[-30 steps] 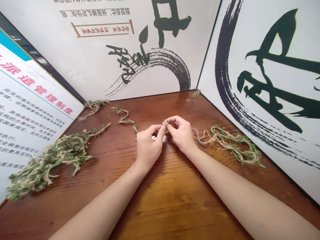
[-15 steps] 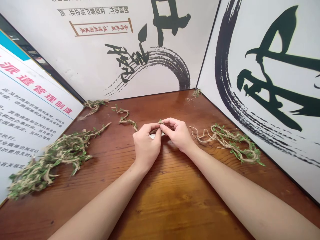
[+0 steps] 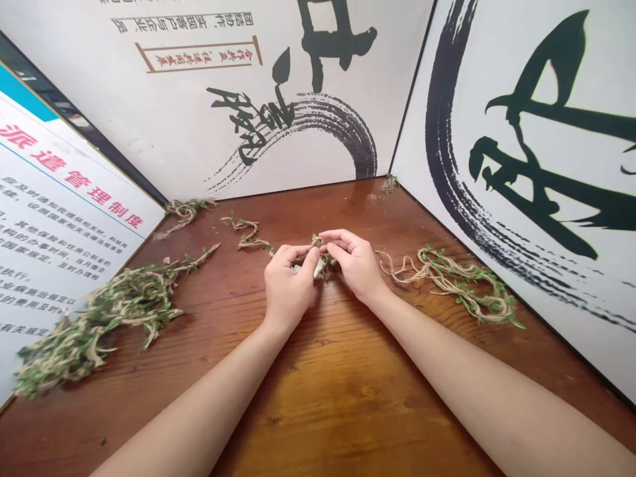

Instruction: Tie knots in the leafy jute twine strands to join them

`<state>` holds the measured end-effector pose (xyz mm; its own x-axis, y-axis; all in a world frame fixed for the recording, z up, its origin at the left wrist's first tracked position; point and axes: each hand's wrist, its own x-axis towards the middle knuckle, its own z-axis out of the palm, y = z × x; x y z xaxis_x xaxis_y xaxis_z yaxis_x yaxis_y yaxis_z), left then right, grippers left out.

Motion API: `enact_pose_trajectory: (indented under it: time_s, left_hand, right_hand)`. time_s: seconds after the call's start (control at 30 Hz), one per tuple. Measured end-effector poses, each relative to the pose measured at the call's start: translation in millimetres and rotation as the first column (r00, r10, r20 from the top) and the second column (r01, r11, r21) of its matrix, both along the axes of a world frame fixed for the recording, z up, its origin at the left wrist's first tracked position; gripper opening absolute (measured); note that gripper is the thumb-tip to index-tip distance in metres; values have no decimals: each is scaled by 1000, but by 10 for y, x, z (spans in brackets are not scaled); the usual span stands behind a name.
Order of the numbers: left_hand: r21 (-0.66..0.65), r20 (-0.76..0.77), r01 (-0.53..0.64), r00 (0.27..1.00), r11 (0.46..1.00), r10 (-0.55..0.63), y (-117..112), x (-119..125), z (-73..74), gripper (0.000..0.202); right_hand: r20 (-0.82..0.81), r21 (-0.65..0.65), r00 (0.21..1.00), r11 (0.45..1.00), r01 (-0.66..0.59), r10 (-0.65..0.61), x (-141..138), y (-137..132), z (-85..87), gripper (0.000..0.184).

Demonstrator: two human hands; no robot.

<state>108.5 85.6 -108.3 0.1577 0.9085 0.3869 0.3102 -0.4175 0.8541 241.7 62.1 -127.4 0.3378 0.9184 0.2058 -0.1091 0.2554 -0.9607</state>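
Observation:
My left hand (image 3: 288,281) and my right hand (image 3: 354,264) meet over the middle of a brown wooden table (image 3: 322,391). Both pinch one length of jute twine with small green leaves (image 3: 320,250), bunched between the fingertips. The same twine (image 3: 248,233) trails away to the back left across the wood. Something small and whitish shows under the fingers, too hidden to name.
A thick heap of leafy twine (image 3: 104,308) lies at the left, a looser tangle (image 3: 460,281) at the right, and a small bundle (image 3: 186,211) at the back left. White panels with black calligraphy (image 3: 521,146) and a printed poster (image 3: 54,218) wall the table in.
Both hands have edged slightly away from me, and more of the leafy twine is gathered between the fingertips. The heaps lie as before.

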Motion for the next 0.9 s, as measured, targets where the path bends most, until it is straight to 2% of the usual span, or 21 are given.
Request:
enact_pose_trajectory:
  time_s: [0.13, 0.37, 0.5, 0.7, 0.9]
  left_hand:
    - [-72, 99, 9, 995, 997, -2, 21, -21, -4, 19]
    - [-209, 262, -24, 962, 978, 79, 77, -1, -66, 23]
    - [-203, 258, -24, 963, 979, 77, 82, -1, -73, 19]
    - [-174, 201, 14, 979, 985, 22, 75, -26, -71, 17]
    - [-187, 208, 73, 978, 980, -33, 54, -29, -51, 17]
  right_hand:
    - [48, 10, 997, 998, -62, 61, 7, -31, 37, 20]
    - [62, 27, 987, 988, -151, 149, 17, -41, 39, 34]
    - [70, 52, 987, 987, -151, 147, 11, -18, 22, 34]
    - [66, 25, 997, 998, -50, 48, 4, -20, 14, 38]
    - [-49, -6, 996, 997, -73, 73, 19, -13, 14, 38]
